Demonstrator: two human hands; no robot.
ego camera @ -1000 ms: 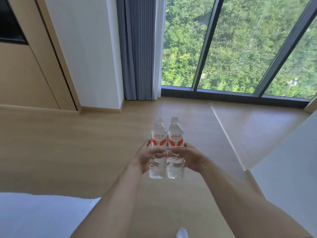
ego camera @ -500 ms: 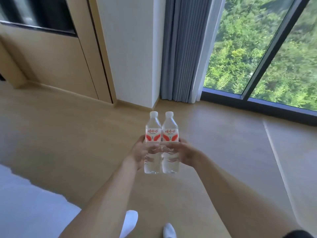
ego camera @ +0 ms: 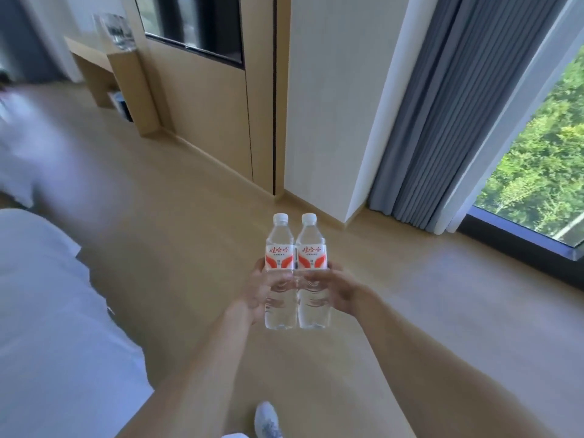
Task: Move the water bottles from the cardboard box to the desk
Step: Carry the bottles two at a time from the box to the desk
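Note:
Two clear water bottles with white caps and red-and-white labels stand upright side by side in front of me, pressed together. My left hand (ego camera: 257, 290) grips the left water bottle (ego camera: 279, 257) around its middle. My right hand (ego camera: 336, 287) grips the right water bottle (ego camera: 311, 257) the same way. Both are held above the wooden floor. A light wooden desk (ego camera: 91, 53) stands far off at the upper left, with blurred clear bottles (ego camera: 115, 31) on its near end. The cardboard box is not in view.
A white bed (ego camera: 47, 311) fills the lower left. A wooden wall panel with a dark screen (ego camera: 196, 23) stands ahead, then a white pillar (ego camera: 331, 105), a grey curtain (ego camera: 442, 121) and a floor-level window (ego camera: 543, 172) on the right. My white-socked foot (ego camera: 267, 420) shows below.
The view has swung left: the window slid off to the right and the desk and bed came into view. Both hands keep the same grip on the two bottles.

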